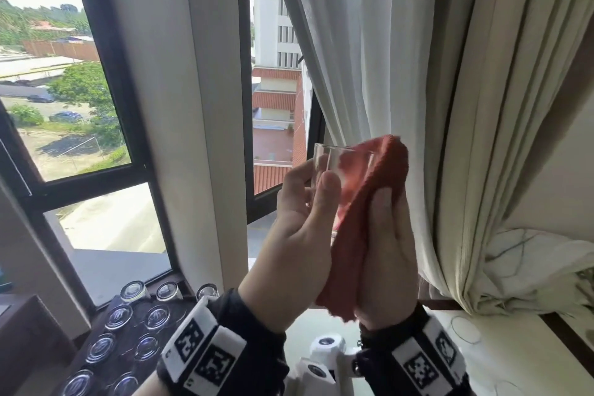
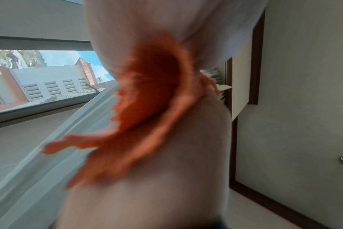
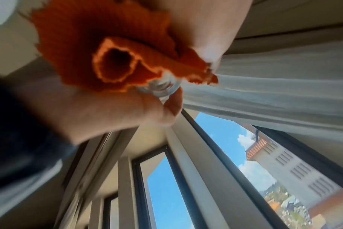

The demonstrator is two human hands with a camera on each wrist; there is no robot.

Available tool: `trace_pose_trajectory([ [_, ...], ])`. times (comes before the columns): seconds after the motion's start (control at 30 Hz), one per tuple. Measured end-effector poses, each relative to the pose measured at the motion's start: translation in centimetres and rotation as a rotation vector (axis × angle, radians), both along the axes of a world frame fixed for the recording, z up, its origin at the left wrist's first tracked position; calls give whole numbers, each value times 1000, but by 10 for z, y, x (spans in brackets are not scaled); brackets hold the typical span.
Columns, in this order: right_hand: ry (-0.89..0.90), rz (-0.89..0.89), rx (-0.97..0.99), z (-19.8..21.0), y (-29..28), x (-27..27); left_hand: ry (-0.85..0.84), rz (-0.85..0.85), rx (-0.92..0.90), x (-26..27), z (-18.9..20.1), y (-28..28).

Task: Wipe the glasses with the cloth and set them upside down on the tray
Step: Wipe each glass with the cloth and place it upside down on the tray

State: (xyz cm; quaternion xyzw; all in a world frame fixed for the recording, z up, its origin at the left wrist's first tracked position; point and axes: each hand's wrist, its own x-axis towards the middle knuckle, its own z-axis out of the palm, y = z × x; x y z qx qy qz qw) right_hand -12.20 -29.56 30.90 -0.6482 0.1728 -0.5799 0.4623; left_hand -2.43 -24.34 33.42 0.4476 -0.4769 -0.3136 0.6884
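Note:
I hold a clear glass (image 1: 340, 161) up in front of the window, and my left hand (image 1: 316, 183) grips its side with thumb and fingers. My right hand (image 1: 385, 235) presses a red cloth (image 1: 387, 157) against the glass, wrapped over its far side and rim. In the right wrist view the cloth (image 3: 108, 46) is bunched over the glass (image 3: 162, 88), whose thick base pokes out above my left hand (image 3: 108, 108). The left wrist view is blurred and shows mostly the cloth (image 2: 147, 93). Several glasses (image 1: 156, 317) stand upside down on the dark tray (image 1: 181, 310) at the lower left.
A tall window (image 1: 96, 106) and a white wall pillar (image 1: 193, 106) fill the back. Sheer and cream curtains (image 1: 450, 106) hang close behind my right hand. A pale tabletop (image 1: 498, 363) lies below at the right.

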Motion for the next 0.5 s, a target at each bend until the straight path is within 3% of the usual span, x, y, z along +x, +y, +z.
trace_pose_trajectory([
  [0.07, -74, 35, -128, 7, 12, 6, 40, 24, 23, 5, 1, -3],
  [0.13, -8, 40, -264, -14, 14, 14, 86, 20, 24, 9, 4, -5],
  [0.17, 4, 49, -243, -21, 16, 15, 95, 12, 17, 9, 6, -5],
  [0.2, -11, 40, -171, -27, 18, 14, 85, 9, 8, 9, 7, -4],
  [0.3, -111, 108, 327, -28, 20, 8, 34, 15, -4, 4, 3, -3],
  [0.37, -93, 129, 414, -22, 9, 5, 33, 18, 4, 0, -1, -3],
  [0.5, -150, 103, 44, 2, 5, 3, 60, 41, 55, -2, 0, -4],
])
